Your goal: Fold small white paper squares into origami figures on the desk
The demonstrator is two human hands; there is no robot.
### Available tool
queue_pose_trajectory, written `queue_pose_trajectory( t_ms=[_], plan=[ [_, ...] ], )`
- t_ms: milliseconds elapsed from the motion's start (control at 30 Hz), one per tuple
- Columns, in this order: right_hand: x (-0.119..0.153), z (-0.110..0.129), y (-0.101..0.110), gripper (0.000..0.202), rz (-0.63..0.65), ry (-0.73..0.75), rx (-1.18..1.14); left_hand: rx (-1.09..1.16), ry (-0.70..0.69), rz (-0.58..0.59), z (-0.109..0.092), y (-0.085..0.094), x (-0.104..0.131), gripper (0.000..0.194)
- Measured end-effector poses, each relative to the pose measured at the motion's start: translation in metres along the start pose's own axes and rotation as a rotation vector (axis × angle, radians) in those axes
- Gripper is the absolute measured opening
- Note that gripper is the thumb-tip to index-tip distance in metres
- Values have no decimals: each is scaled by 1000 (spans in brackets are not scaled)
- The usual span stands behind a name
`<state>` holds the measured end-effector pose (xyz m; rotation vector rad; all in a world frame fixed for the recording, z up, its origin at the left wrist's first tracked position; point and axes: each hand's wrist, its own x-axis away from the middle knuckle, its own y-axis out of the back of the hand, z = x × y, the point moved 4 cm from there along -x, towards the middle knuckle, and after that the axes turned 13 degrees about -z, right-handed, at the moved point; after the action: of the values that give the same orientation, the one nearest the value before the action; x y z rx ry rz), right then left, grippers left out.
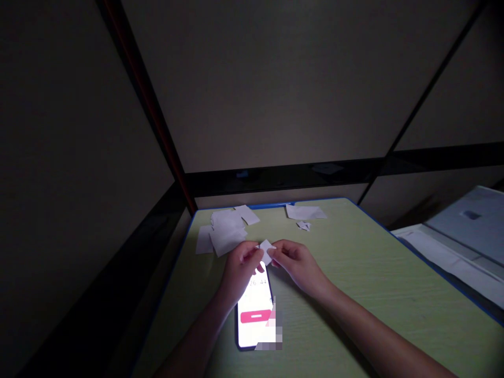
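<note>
Between my two hands is a small piece of white paper (266,251), seen as a little diamond shape. My left hand (241,265) pinches its left edge with thumb and fingers. On the other side, my right hand (297,262) grips the right edge the same way. Below the paper, a phone (252,333) lies on the table with its bright screen up, showing digits and a red button; my left hand covers part of its upper end. Beyond my left hand lies a pile of white paper sheets (227,231). Small folded paper pieces (303,226) sit past my right hand.
The pale green table (354,273) has a blue edge and meets a panelled wall. Another paper sheet (305,212) lies near its far edge, and a single sheet (247,214) beside the pile. At the right stands a grey-white box-like object (468,226) beyond the table.
</note>
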<state>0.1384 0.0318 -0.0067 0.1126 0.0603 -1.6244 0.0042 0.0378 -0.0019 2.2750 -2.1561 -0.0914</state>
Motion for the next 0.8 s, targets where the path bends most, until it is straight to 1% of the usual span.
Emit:
queue_pose_trajectory(
  t_ms=[133,267,800],
  plan=[
    [1,0,-2,26,27,10,-8,-50,-25,-35,1,3,-2,16],
    [2,2,-2,23,38,3,-24,-56,-14,-71,2,5,-3,16],
    [1,0,0,24,50,44,21,-85,17,-13,-1,1,0,16]
  ],
)
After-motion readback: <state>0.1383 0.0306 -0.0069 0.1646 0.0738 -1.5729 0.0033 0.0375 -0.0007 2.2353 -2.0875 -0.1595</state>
